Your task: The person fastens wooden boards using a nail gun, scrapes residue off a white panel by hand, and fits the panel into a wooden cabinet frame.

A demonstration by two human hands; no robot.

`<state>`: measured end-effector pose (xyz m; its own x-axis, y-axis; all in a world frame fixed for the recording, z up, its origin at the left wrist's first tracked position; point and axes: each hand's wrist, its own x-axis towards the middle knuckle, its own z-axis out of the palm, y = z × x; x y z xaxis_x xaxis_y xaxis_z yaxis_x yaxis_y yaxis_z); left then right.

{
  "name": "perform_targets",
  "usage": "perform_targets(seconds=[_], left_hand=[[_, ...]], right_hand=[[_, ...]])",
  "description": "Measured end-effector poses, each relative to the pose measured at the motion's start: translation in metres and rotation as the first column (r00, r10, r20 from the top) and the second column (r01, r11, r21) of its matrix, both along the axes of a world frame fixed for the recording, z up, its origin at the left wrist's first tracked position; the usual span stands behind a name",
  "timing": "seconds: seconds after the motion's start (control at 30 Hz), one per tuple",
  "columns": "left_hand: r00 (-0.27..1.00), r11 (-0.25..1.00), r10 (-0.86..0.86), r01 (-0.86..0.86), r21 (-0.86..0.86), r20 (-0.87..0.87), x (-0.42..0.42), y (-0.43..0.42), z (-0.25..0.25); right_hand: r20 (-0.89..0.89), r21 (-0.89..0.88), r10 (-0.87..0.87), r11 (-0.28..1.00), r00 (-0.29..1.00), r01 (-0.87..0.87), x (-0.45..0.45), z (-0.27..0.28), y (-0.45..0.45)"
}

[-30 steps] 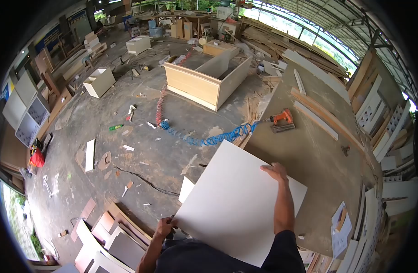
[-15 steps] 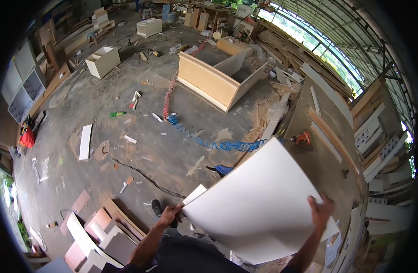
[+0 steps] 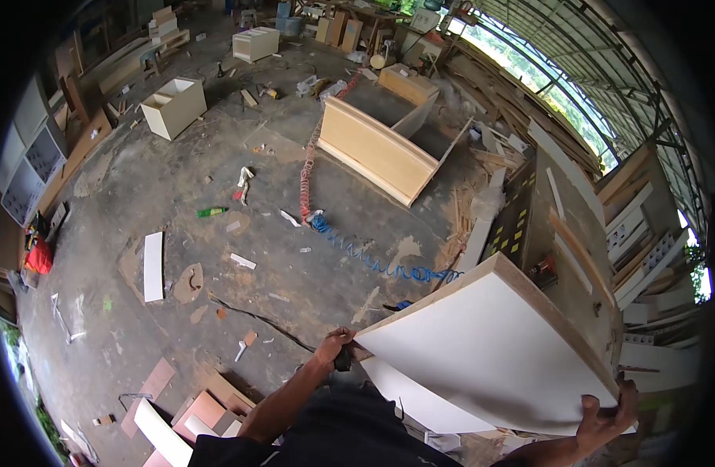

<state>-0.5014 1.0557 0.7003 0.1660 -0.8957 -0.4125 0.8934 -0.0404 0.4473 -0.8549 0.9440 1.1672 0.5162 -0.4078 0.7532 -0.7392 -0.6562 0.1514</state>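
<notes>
A large white panel (image 3: 490,342) is tilted up in front of the body, its raw wood edge showing on top. My left hand (image 3: 335,346) is closed on its left corner. Its lower right corner is in my right hand (image 3: 610,412), with the thumb on the white face and the fingers round the edge. Below the raised panel lies a second white surface (image 3: 423,401), partly covered by it. The orange tool (image 3: 544,267) on the worktable (image 3: 589,300) shows only in part behind the panel.
A wooden cabinet frame (image 3: 377,148) lies on the floor ahead, beside a coiled red and blue hose (image 3: 357,251). Two white boxes (image 3: 173,109) stand further back. Board offcuts (image 3: 198,416) are piled at the lower left. Boards lean along the right.
The white panel has swung to the right and tilted up, with both hands still on it. My right hand has moved right and down. The view has shifted, and the worktable's dark side now shows.
</notes>
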Motion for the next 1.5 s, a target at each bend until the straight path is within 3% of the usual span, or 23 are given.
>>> perform_targets(seconds=[0.07, 0.2, 0.23, 0.3, 0.4, 0.57, 0.63, 0.7, 0.73, 0.77, 0.9, 0.97, 1.0, 1.1, 1.2, 1.27, 1.4, 1.5], left_hand=[[0.999, 1.0, 0.018, -0.017, 0.022, -0.044, 0.018, -0.002, 0.0], [0.993, 0.998, 0.054, -0.05, 0.036, -0.103, 0.07, -0.006, 0.006], [0.993, 0.998, 0.061, -0.057, 0.038, -0.101, 0.087, -0.01, 0.001], [0.994, 0.963, 0.058, -0.081, -0.255, -0.094, 0.116, -0.023, -0.014], [0.987, 0.909, 0.094, -0.14, -0.392, -0.134, 0.172, -0.058, -0.021], [0.991, 0.925, 0.109, -0.131, -0.358, -0.081, 0.278, -0.134, -0.006], [0.983, 0.962, 0.181, -0.185, -0.2, -0.037, 0.321, -0.171, 0.006], [0.989, 0.996, 0.092, -0.094, 0.009, 0.114, 0.366, -0.202, 0.021], [0.977, 0.983, 0.18, -0.183, 0.016, 0.116, 0.383, -0.214, 0.028], [0.949, 0.96, 0.27, -0.278, 0.027, 0.163, 0.4, -0.225, 0.014], [0.91, 0.899, 0.309, -0.375, 0.228, 0.278, 0.495, -0.223, -0.046], [0.848, 0.83, 0.44, -0.51, 0.228, 0.295, 0.542, -0.207, -0.078], [0.848, 0.777, 0.476, -0.53, 0.341, 0.235, 0.569, -0.193, -0.104], [0.858, 0.695, 0.507, -0.464, 0.549, 0.084, 0.642, -0.143, -0.131], [0.844, 0.664, 0.53, -0.472, 0.58, 0.079, 0.705, -0.098, -0.185], [0.768, 0.462, 0.613, -0.54, 0.704, 0.187, 0.74, -0.089, -0.178], [0.887, 0.496, 0.448, -0.353, 0.793, 0.115, 0.826, -0.118, -0.148], [0.94, 0.692, 0.339, -0.267, 0.671, 0.024, 0.884, -0.158, -0.154]], right_hand=[[-0.015, 0.019, 0.022, 1.0, 1.0, -0.021, 0.04, 0.001, -0.002], [0.288, -0.085, 0.018, 0.996, 0.957, 0.007, 0.152, -0.005, -0.013], [0.248, -0.041, 0.032, 0.999, 0.968, -0.022, 0.144, -0.005, -0.032], [0.21, 0.004, 0.054, 0.998, 0.976, -0.056, 0.147, -0.001, -0.063], [0.174, 0.042, 0.102, 0.993, 0.979, -0.111, 0.203, 0.005, -0.1], [0.202, 0.164, 0.081, 0.98, 0.976, -0.115, 0.299, 0.027, -0.158], [0.219, 0.187, 0.074, 0.976, 0.973, -0.116, 0.341, 0.037, -0.184], [0.279, 0.18, 0.088, 0.973, 0.956, -0.142, 0.397, 0.044, -0.198], [0.344, 0.181, 0.094, 0.97, 0.934, -0.165, 0.428, 0.046, -0.203], [0.414, 0.178, 0.099, 0.966, 0.905, -0.187, 0.45, 0.046, -0.211], [0.378, 0.32, 0.03, 0.934, 0.925, -0.16, 0.491, 0.041, -0.269], [0.304, 0.262, -0.024, 0.963, 0.952, -0.059, 0.533, 0.026, -0.298], [0.372, 0.263, 0.03, 0.955, 0.928, -0.136, 0.563, 0.016, -0.311], [0.302, 0.29, 0.011, 0.951, 0.953, -0.103, 0.62, -0.007, -0.363], [0.274, 0.233, -0.031, 0.972, 0.961, -0.035, 0.689, -0.027, -0.408], [0.215, 0.252, -0.171, 0.961, 0.962, 0.115, 0.726, -0.028, -0.429], [0.227, 0.129, -0.235, 0.969, 0.945, 0.21, 0.79, -0.033, -0.481], [0.274, 0.083, -0.239, 0.971, 0.932, 0.225, 0.829, -0.035, -0.533]])
